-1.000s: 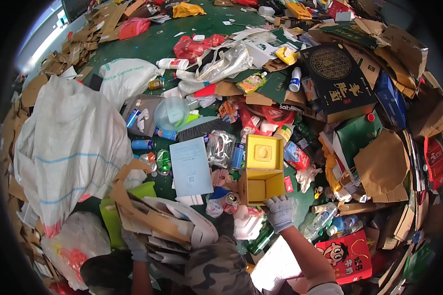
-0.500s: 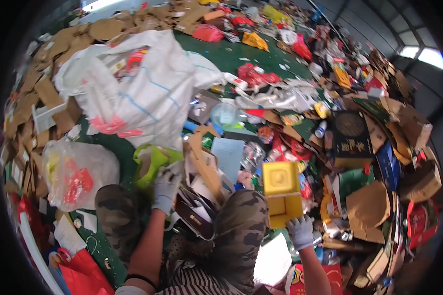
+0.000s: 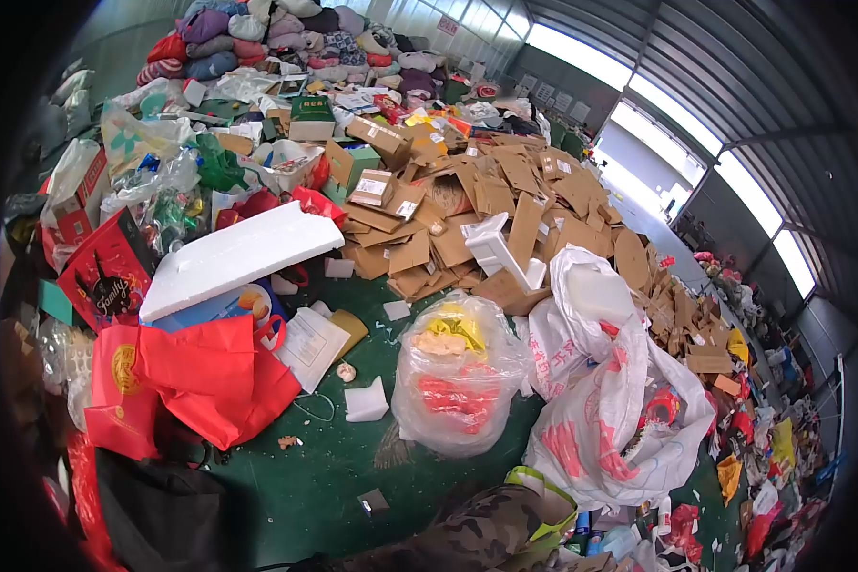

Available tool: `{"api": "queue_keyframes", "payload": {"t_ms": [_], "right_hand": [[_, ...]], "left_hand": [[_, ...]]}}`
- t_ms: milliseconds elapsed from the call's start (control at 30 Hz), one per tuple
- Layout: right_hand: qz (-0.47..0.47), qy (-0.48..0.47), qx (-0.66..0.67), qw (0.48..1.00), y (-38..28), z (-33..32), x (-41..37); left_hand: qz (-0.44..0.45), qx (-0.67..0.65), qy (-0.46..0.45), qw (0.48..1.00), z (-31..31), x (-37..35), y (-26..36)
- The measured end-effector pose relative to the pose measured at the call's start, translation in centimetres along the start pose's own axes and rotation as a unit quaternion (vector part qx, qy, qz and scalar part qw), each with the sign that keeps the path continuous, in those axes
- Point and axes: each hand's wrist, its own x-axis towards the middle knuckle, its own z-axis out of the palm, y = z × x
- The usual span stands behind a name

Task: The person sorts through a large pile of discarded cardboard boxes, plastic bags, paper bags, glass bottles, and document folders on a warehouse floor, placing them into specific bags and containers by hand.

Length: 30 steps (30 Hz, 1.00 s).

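Neither of my hands shows in the head view at this moment. My camouflage-trousered leg [image 3: 477, 524] reaches in along the bottom edge, with a lime-green bag [image 3: 548, 505] against its knee. Beyond the leg sits a clear plastic bag [image 3: 458, 377] holding yellow and red pieces. To its right stands a large white woven sack [image 3: 620, 410], its mouth gaping over mixed contents. Red bags [image 3: 200, 377] lie on the left, beside a long white foam slab [image 3: 243, 257].
Flattened cardboard [image 3: 505, 205] is heaped beyond the bags. Bundled textiles [image 3: 257, 38] are piled at the back left. Small scraps, including a white foam piece [image 3: 365, 400], lie on the green floor [image 3: 324, 505]. A black bag [image 3: 157, 515] is at lower left.
My view has swung left and up, so the white sack and clear bag now appear farther right. Both gloved hands, the left one earlier at the green bag, have left the picture.
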Motion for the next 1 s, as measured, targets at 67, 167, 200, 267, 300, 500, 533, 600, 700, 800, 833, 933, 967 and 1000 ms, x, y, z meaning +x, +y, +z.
{"api": "queue_keyframes", "payload": {"t_ms": [67,167,200,267,300,500,533,600,700,800,833,933,967,1000], "right_hand": [[0.008,0.058,-0.031,0.998,3.2,-5.4,5.3],[0.030,0.222,-0.059,0.973,7.2,-19.3,12.7],[-0.004,0.346,-0.051,0.937,6.9,-25.0,14.4],[-0.148,0.641,-0.140,0.740,-1.0,-36.1,13.3],[-0.159,0.648,-0.128,0.734,-2.1,-38.5,12.6],[-0.422,0.613,-0.094,0.661,-8.7,-32.1,5.5],[-0.460,0.567,-0.100,0.677,-9.0,-28.2,4.6],[-0.428,0.447,-0.137,0.774,-8.5,-17.4,3.8],[-0.350,0.229,-0.081,0.905,-1.1,-5.8,-1.4],[-0.065,0.105,-0.018,0.992,4.8,4.5,-9.6],[0.021,0.046,0.020,0.999,5.9,7.0,-13.0],[0.217,-0.066,0.116,0.967,5.7,14.6,-23.8],[0.282,-0.106,0.160,0.940,4.4,16.3,-27.7],[0.316,-0.123,0.211,0.917,3.0,19.2,-31.6]], "left_hand": [[-0.011,0.011,0.038,0.999,1.6,1.0,-1.0],[-0.006,0.038,0.084,0.996,6.5,3.2,-2.2],[0.007,0.041,0.101,0.994,7.5,3.2,-2.2],[0.057,-0.021,0.136,0.989,5.7,1.5,-1.5],[0.080,-0.012,0.177,0.981,5.6,1.3,-1.4],[0.095,-0.049,0.220,0.970,4.0,-0.5,1.3],[0.095,-0.045,0.220,0.970,4.1,-0.7,1.4],[0.111,-0.040,0.230,0.966,4.8,-0.2,0.5],[0.081,-0.044,0.177,0.980,4.9,-0.5,0.6],[0.102,-0.058,0.174,0.978,5.5,0.1,-0.4],[0.089,-0.073,0.158,0.981,5.3,0.1,-0.1],[0.123,-0.126,0.144,0.974,6.4,1.7,-2.2],[0.132,-0.164,0.142,0.967,6.3,1.5,-1.6],[0.115,-0.183,0.134,0.967,6.5,1.5,-1.4]]}}
